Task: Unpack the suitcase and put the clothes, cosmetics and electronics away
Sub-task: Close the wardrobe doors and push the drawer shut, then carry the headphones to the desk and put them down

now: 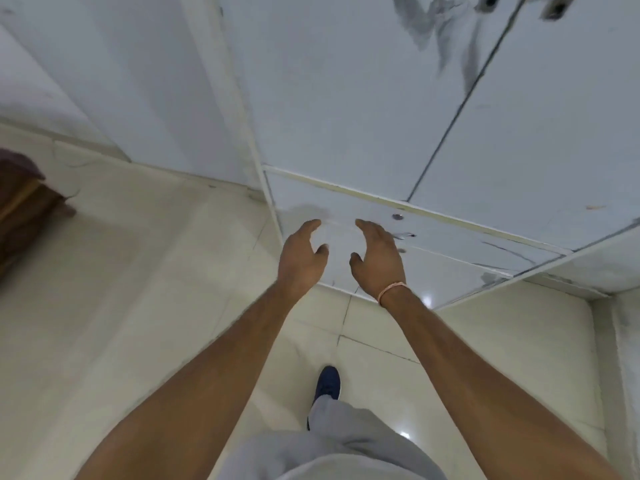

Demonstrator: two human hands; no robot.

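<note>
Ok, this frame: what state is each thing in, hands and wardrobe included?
Left hand: open, empty, fingers loosely curved.
Right hand: open, empty, thread band on its wrist.
Wardrobe doors: shut.
Drawers: shut.
Shoe: on the foot, on the tile floor.
Suitcase: not in view.

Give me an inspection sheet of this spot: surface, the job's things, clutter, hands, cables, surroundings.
Surface: pale tiled floor, glossy, with light glints.
Job's things: no suitcase, clothes, cosmetics or electronics seen; white wardrobe ahead, upper doors closed, lower drawers with small round knobs.
Clutter: nothing seen.
Hands: left hand and right hand both held out before the drawer fronts, fingers relaxed, palms facing each other, holding nothing; a thread band on the right wrist.
Cables: a thin line along the floor by the left wall, too faint to identify.
Surroundings: brown wooden furniture at left edge; grey trousers and a dark blue shoe below.
</note>
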